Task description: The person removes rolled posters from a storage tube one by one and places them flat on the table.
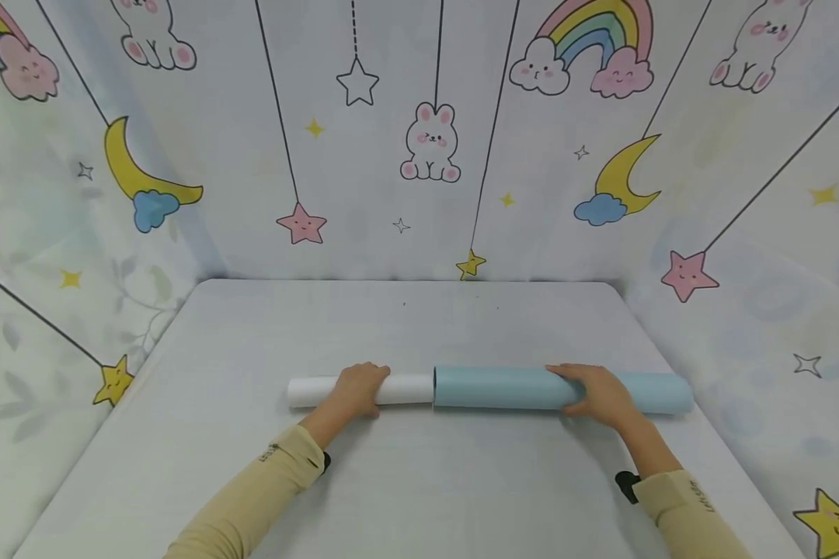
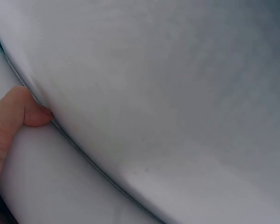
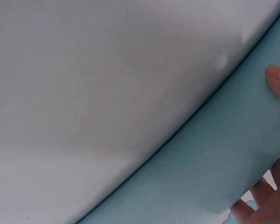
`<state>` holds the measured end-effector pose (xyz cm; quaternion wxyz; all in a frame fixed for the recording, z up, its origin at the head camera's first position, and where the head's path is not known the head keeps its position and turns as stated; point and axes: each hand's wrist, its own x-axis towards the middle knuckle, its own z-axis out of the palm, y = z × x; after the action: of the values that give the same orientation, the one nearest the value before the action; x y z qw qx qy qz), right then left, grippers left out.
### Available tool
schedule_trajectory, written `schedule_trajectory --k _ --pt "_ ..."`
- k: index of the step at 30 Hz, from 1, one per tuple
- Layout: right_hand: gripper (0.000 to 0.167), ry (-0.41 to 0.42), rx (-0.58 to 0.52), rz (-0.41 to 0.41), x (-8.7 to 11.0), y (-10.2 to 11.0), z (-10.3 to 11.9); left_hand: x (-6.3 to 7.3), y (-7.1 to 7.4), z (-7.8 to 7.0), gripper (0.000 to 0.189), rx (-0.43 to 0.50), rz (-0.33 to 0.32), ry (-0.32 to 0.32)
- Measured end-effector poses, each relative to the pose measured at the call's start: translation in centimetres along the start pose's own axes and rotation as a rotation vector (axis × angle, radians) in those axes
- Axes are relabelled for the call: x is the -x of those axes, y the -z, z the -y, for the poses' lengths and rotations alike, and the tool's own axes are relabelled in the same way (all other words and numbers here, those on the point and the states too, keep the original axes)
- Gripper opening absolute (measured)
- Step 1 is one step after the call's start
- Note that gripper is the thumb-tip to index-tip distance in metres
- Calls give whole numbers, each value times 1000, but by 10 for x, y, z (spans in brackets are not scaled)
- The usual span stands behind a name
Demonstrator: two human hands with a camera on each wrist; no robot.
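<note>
A white roll [image 1: 409, 390] lies crosswise on the table, its right end meeting the dark-rimmed left opening of a wider light blue roll [image 1: 496, 388]. My left hand [image 1: 358, 390] grips the white roll near its middle, fingers over the far side and thumb on the near side. In the left wrist view the thumb [image 2: 21, 109] presses at the roll's edge. Further right, my right hand [image 1: 600, 394] holds the light blue roll from above, thumb and fingers spread across its width. The right wrist view shows the light blue surface [image 3: 200, 154] finely creased between thumb and fingers.
Both rolls rest on a white-covered table [image 1: 405, 481]. Behind it and along both sides stand pale cloth walls [image 1: 377, 171] printed with rabbits, stars and moons. The blue roll's right end comes close to the table's right edge.
</note>
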<state>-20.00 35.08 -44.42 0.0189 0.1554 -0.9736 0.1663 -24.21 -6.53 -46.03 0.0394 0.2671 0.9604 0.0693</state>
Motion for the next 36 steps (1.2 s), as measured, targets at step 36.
schedule_trajectory --k 36 --pt "76 -106 92 10 -31 12 -30 -1 -6 3 46 -16 -16 -17"
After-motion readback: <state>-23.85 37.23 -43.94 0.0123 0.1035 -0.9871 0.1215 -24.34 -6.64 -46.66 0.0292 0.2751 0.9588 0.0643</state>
